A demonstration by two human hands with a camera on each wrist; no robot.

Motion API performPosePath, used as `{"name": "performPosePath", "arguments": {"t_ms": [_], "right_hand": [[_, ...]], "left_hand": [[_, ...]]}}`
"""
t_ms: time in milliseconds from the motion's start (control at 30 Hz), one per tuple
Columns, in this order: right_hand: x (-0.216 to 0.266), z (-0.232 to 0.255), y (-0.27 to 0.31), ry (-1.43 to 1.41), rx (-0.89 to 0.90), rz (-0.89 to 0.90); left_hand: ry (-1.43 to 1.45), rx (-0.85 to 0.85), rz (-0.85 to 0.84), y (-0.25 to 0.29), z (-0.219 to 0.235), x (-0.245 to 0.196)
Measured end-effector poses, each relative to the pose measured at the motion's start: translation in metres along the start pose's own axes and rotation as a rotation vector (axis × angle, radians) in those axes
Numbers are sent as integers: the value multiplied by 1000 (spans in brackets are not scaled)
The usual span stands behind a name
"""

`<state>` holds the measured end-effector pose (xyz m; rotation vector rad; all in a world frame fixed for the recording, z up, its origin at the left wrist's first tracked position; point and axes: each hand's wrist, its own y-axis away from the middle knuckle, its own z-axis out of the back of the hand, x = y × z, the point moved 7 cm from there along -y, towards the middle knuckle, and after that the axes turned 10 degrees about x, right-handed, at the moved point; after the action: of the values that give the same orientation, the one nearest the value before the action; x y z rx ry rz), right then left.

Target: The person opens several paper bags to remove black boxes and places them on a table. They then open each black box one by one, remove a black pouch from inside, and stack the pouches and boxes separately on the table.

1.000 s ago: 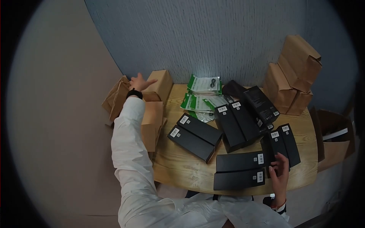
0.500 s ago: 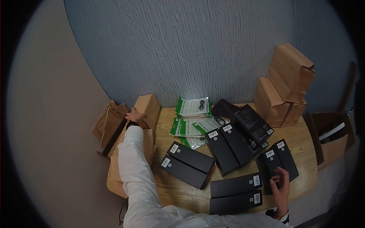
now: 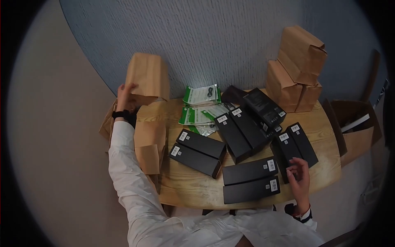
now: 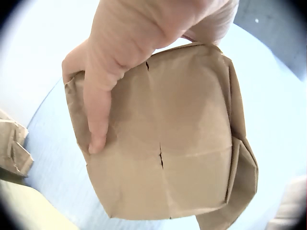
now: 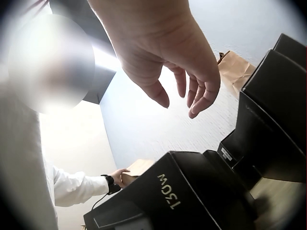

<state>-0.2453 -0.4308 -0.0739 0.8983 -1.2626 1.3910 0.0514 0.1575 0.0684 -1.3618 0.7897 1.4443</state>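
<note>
At the back left, my left hand [image 3: 124,98] grips a brown paper bag [image 3: 149,74] by its near lower edge and holds it up against the wall. In the left wrist view, one finger lies along the face of the bag [image 4: 158,139], which has small tears down its middle crease; part of the hand is hidden behind the bag. My right hand [image 3: 300,177] hovers, loosely curled and holding nothing, over two slim black boxes [image 3: 302,144] at the right of the table. The right wrist view shows a black box [image 5: 177,191] marked "130W" below that hand.
More slim black boxes [image 3: 197,154] lie in pairs on the wooden table [image 3: 193,193]. Green-and-white cable packets [image 3: 201,94] lie at the back. Filled brown bags [image 3: 302,55] are stacked back right; flattened paper bags [image 3: 150,131] lie left. An open carton [image 3: 358,140] stands beyond the right edge.
My left hand has come down onto the paper bag at the back left, taken hold of it and lifted it off the table. My right hand has stayed over the black boxes.
</note>
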Motion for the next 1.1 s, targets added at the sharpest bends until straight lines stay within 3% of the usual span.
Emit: {"name": "performPosePath", "arguments": {"t_ms": [67,200,300,333,400,433,500,633,700,767,900,933,967,1000,1100], "right_hand": [[9,-3,4,-28,27,68],[31,-10,10,-96,53,107],[47,-28,11,-300,254,187],[53,-31,10,-301,248,183],[72,-51,7,-443,432,171],[83,-55,3,-445,429,174],[116,-67,0,-535,533,266],[154,-81,-16,-585,658,361],[160,-93,-24,-469,766,299],[163,-104,-33,-418,813,315],[176,-121,-41,-352,899,140],[183,-117,-47,-185,806,235],[191,-113,-50,-19,709,332],[200,-111,-50,16,687,358],[211,-110,-53,-72,638,399]], "left_hand": [[78,122,-81,7,-2,-29],[557,322,-136,49,-15,-75],[772,405,-62,140,-45,-118],[855,509,-44,168,-57,-126],[878,567,-61,213,-72,-125],[899,622,-81,236,-81,-124],[903,618,-70,280,-94,-106],[1321,709,282,364,-122,-36],[1232,676,292,393,-136,-4],[1130,614,254,407,-149,23],[1051,460,195,413,-159,84],[1064,454,188,412,-163,91],[1008,407,77,408,-161,93],[950,357,-33,404,-157,96],[953,352,-88,403,-153,87]]}}
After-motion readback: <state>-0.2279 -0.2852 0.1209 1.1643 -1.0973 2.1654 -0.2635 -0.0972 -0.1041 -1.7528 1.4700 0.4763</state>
